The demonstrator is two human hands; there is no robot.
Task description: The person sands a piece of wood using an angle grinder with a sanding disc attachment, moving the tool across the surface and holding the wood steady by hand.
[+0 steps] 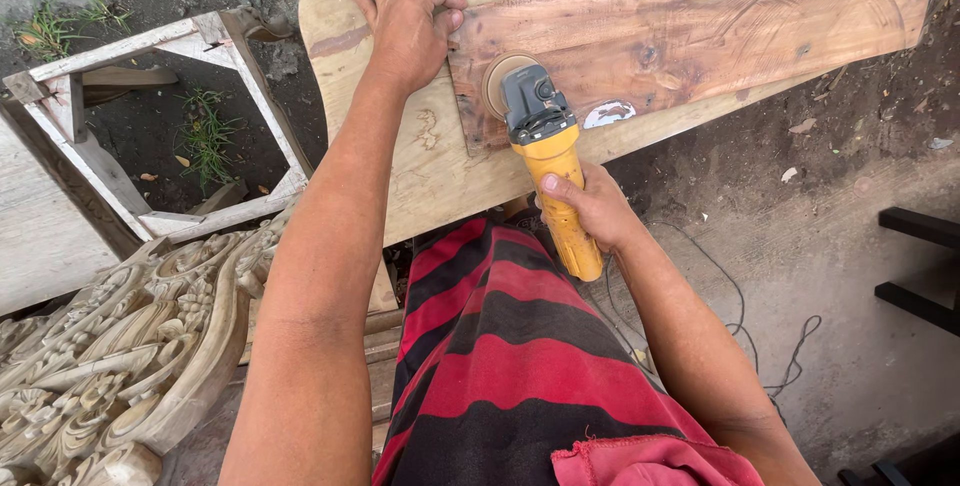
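Our right hand grips the yellow grinder on the reddish plank; left hand pressed flat, fingers spread; carved panel beside our knee.

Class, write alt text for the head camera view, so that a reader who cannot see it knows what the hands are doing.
A person's right hand holds a yellow angle grinder with its disc on a reddish wooden board, while the left hand presses flat beside the board's edge. The board lies on a paler plank; carved wooden panels sit at lower left.
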